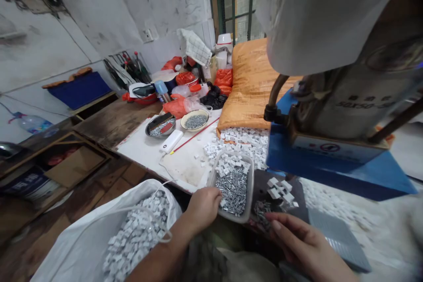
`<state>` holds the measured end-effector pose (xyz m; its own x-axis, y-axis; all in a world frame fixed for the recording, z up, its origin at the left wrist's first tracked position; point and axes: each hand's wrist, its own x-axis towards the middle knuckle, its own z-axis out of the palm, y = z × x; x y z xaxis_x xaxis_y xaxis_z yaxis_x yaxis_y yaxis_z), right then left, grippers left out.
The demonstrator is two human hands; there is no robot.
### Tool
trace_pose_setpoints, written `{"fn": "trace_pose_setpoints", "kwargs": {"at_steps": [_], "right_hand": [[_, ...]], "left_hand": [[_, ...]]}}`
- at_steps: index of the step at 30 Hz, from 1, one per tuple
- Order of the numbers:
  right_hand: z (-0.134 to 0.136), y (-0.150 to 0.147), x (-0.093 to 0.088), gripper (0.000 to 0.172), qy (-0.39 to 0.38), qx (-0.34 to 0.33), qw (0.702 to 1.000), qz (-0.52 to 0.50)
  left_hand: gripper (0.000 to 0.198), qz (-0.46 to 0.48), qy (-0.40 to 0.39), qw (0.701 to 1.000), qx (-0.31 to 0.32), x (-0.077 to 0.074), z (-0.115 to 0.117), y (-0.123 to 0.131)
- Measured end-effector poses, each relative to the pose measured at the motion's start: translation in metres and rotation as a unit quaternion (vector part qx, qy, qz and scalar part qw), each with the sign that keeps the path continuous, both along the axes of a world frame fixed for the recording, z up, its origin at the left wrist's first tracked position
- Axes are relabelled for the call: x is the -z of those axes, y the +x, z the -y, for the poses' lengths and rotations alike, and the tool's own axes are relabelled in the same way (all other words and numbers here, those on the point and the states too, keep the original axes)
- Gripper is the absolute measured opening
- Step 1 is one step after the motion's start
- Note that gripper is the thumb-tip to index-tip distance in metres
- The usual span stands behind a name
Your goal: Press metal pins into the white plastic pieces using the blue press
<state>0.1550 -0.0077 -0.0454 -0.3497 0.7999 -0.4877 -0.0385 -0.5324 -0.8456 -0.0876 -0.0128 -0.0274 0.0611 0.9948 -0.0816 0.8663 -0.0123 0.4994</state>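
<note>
Note left hand (203,206), curled at left wall of translucent rectangular plastic tub (251,185) of silver metal nails (235,189); right hand (297,235), fingertips at dark-silver metal heap (261,208) near white plastic clips (280,191). Impossible to judge either pinch. Best pinch lightly, avoiding spills.

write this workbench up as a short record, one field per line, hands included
left hand: left hand at the near left edge of the translucent tub; grip unclear
right hand: right hand, fingertips at a small heap of metal pins
tub contents: metal pins, with white pieces toward the far end
dark plate: bears more white pieces
white sack: open, holding white pieces
orange sack: lying beyond the tub
machine: blue base, right side
</note>
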Motion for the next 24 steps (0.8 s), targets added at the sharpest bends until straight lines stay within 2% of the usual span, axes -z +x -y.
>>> {"fn": "trace_pose_setpoints", "kwargs": {"at_steps": [5,8,10,13,15,17,19,21,24], "right_hand": [[-0.001,0.002,-0.003,0.053,0.003,-0.008,1.000,0.015],[-0.002,0.001,-0.008,0.052,0.003,-0.007,1.000,0.008],[-0.003,-0.001,-0.014,0.049,0.012,0.004,1.000,0.013],[-0.004,-0.007,-0.025,0.048,0.015,0.017,1.000,0.015],[-0.004,-0.011,-0.031,0.052,0.006,0.019,1.000,0.001],[-0.005,-0.012,-0.033,0.054,0.005,0.026,0.999,-0.019],[-0.006,-0.009,-0.032,0.052,0.015,0.053,0.998,-0.038],[-0.006,-0.002,-0.030,0.050,0.027,0.080,0.995,-0.044],[-0.005,0.009,-0.029,0.048,0.043,0.097,0.994,-0.039]], "left_hand": [[0.017,-0.004,-0.002,1.000,0.028,0.000,0.004,0.008],[0.017,-0.005,0.009,1.000,0.017,-0.002,0.004,0.008],[0.018,0.013,0.024,1.000,0.003,-0.009,0.002,0.010],[0.018,0.127,0.057,0.990,-0.004,-0.027,-0.002,0.025],[0.018,0.211,0.067,0.975,0.018,-0.040,-0.005,0.042],[0.019,0.254,0.069,0.963,0.055,-0.047,-0.006,0.061],[0.015,0.296,0.061,0.951,0.073,-0.047,-0.008,0.077],[0.006,0.356,0.013,0.932,0.065,-0.041,-0.011,0.088],[0.014,0.420,-0.060,0.903,0.059,-0.032,-0.018,0.097]]}}
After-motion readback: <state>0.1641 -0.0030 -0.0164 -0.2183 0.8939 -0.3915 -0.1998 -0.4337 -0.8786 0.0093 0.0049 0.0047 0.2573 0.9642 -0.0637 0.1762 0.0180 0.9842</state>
